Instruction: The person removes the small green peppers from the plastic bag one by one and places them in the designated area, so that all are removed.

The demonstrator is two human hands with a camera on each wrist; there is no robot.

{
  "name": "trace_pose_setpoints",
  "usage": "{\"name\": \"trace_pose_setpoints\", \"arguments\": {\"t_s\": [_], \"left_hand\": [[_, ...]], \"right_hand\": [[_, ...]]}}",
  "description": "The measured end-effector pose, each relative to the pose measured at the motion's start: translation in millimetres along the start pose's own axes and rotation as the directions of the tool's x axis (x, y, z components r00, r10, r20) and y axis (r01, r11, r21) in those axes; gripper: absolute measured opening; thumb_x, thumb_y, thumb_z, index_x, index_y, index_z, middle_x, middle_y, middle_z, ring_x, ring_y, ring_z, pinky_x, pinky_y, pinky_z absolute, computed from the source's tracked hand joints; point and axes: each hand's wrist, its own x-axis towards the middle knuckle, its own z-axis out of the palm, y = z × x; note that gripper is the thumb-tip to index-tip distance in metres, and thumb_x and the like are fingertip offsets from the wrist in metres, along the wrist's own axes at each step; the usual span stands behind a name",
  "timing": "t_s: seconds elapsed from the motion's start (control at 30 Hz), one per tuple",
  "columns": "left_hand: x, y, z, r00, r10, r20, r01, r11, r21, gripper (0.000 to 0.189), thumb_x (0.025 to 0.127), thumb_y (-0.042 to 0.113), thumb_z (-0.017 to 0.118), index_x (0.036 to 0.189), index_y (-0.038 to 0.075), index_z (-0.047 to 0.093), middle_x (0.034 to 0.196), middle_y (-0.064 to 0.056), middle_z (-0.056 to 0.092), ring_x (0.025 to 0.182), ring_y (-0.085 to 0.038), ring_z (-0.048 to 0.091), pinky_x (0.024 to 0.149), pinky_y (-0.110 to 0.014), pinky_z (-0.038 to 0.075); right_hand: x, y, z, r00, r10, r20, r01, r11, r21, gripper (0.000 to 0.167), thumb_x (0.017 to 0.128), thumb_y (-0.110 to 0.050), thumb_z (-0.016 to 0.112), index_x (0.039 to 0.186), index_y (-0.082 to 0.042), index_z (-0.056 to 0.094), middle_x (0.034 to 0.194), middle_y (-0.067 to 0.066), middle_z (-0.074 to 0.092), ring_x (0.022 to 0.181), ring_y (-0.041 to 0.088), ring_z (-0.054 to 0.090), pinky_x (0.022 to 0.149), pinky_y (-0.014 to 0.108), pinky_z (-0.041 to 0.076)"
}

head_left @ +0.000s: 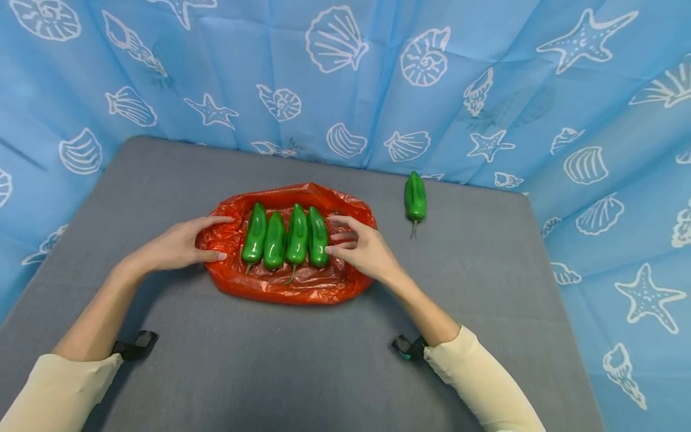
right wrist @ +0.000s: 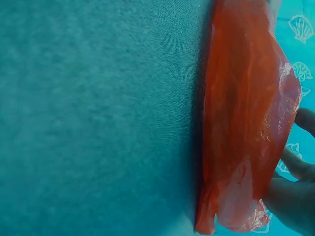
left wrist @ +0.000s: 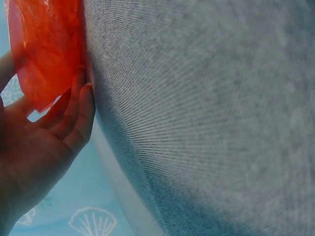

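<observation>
A red plastic bag (head_left: 248, 292) lies spread open on the table, its rim rolled into a low wall. Several green peppers (head_left: 275, 243) sit side by side inside it, tips away from me. My left hand (head_left: 180, 243) grips the bag's left end, thumb and forefinger over the rim; the left wrist view shows other fingers (left wrist: 74, 113) low against the plastic. Over the bag's right side reaches my right hand (head_left: 364, 246), fingers loosely bent and spread, thumb tip right at the rightmost pepper (head_left: 318, 237). From the right wrist, the bag partly hides that hand (right wrist: 295, 191).
Another green pepper (head_left: 415, 198) lies alone at the back right of the grey table (head_left: 302, 366). A blue curtain (head_left: 372, 108) with white shells and starfish hangs behind the table and along its right side. Dark straps (head_left: 135, 346) sit on both wrists.
</observation>
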Motion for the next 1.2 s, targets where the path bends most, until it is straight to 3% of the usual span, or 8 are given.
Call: {"name": "trace_pose_setpoints", "arguments": {"t_s": [0.17,0.43,0.67,0.83,0.93,1.07,1.2], "left_hand": [[-0.7,-0.5,0.5,1.0,-0.017,0.004,0.017,1.0,-0.008,0.072,0.091,0.024,0.074,0.15,0.005,0.039,0.149,-0.031,0.037,0.132,-0.051,0.039,0.104,-0.067,0.034],[0.0,0.2,0.9,1.0,-0.014,0.008,0.014,1.0,-0.002,0.072,0.091,0.024,0.074,0.15,0.005,0.038,0.149,-0.032,0.036,0.132,-0.052,0.038,0.104,-0.068,0.033],[0.4,-2.0,1.3,1.0,-0.004,0.007,0.004,1.0,-0.002,0.07,0.091,0.023,0.073,0.15,0.005,0.039,0.15,-0.032,0.036,0.133,-0.052,0.037,0.104,-0.068,0.033],[0.9,-2.7,1.8,1.0,-0.004,0.011,0.004,1.0,-0.003,0.07,0.091,0.023,0.074,0.15,0.005,0.039,0.15,-0.032,0.034,0.134,-0.052,0.036,0.104,-0.069,0.032],[1.4,-2.2,1.4,1.0,-0.009,0.015,0.009,1.0,0.001,0.071,0.091,0.024,0.074,0.15,0.005,0.039,0.151,-0.033,0.033,0.134,-0.052,0.035,0.105,-0.069,0.031],[2.0,-1.5,0.6,1.0,-0.013,0.018,0.012,1.0,0.001,0.071,0.091,0.022,0.074,0.15,0.006,0.039,0.151,-0.032,0.033,0.135,-0.052,0.035,0.105,-0.068,0.031],[2.9,-0.8,0.1,1.0,-0.011,0.019,0.011,1.0,-0.002,0.071,0.091,0.021,0.074,0.151,0.006,0.038,0.151,-0.033,0.032,0.135,-0.052,0.034,0.105,-0.069,0.031]], "right_hand": [[5.2,1,5,0.998,0.052,0.047,-0.047,0.993,-0.107,0.063,0.086,-0.019,0.079,0.143,-0.013,0.052,0.126,0.012,0.064,0.112,0.026,0.064,0.09,0.037,0.055],[6.4,6,13,0.997,0.042,0.059,-0.032,0.987,-0.159,0.061,0.087,-0.017,0.079,0.142,-0.011,0.054,0.123,0.014,0.065,0.11,0.028,0.064,0.092,0.039,0.054],[9.4,9,20,0.994,0.045,0.095,-0.021,0.972,-0.234,0.071,0.085,-0.021,0.081,0.147,-0.014,0.049,0.116,0.01,0.069,0.103,0.02,0.066,0.083,0.032,0.056],[9.8,13,23,0.991,0.03,0.131,0.012,0.952,-0.307,0.08,0.084,-0.026,0.082,0.152,-0.017,0.041,0.137,0.01,0.059,0.1,0.016,0.063,0.086,0.032,0.054],[9.5,14,23,0.989,0.011,0.149,0.042,0.937,-0.348,0.083,0.084,-0.03,0.082,0.153,-0.016,0.039,0.15,0.01,0.047,0.113,0.018,0.058,0.095,0.036,0.05],[9.6,14,23,0.987,0.007,0.16,0.056,0.923,-0.381,0.086,0.083,-0.033,0.082,0.154,-0.016,0.036,0.156,0.012,0.039,0.135,0.025,0.045,0.11,0.041,0.04],[10.1,13,23,0.985,0.016,0.17,0.057,0.91,-0.411,0.088,0.083,-0.035,0.082,0.155,-0.018,0.034,0.158,0.012,0.035,0.141,0.029,0.038,0.114,0.044,0.034]]}}
